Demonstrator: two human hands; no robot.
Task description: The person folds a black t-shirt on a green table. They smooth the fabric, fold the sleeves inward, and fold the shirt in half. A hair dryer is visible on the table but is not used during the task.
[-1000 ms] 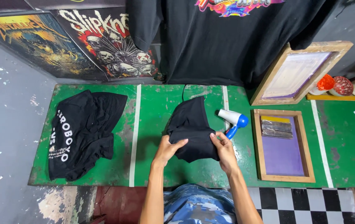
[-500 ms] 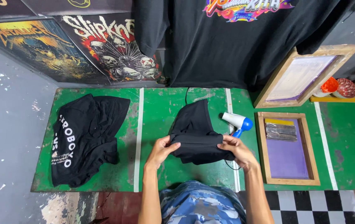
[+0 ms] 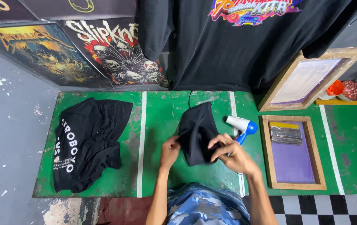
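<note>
A small black garment (image 3: pixel 196 132) lies folded in the middle of the green table (image 3: pixel 162 112). My left hand (image 3: pixel 169 151) grips its lower left edge. My right hand (image 3: pixel 231 152) pinches its lower right side, fingers curled over the cloth. A white and blue hair dryer (image 3: pixel 241 126) lies just right of the garment, partly behind my right hand.
A pile of black printed shirts (image 3: pixel 87 141) sits at the table's left end. Right of the dryer lies a wooden screen frame (image 3: pixel 293 154) with a purple mesh; another frame (image 3: pixel 307 79) leans on the wall. A black printed shirt (image 3: pixel 245 37) hangs above. Posters cover the left wall.
The garment has been folded narrower. My hands moved from its two ends toward its lower part, the right hand now curled over the cloth.
</note>
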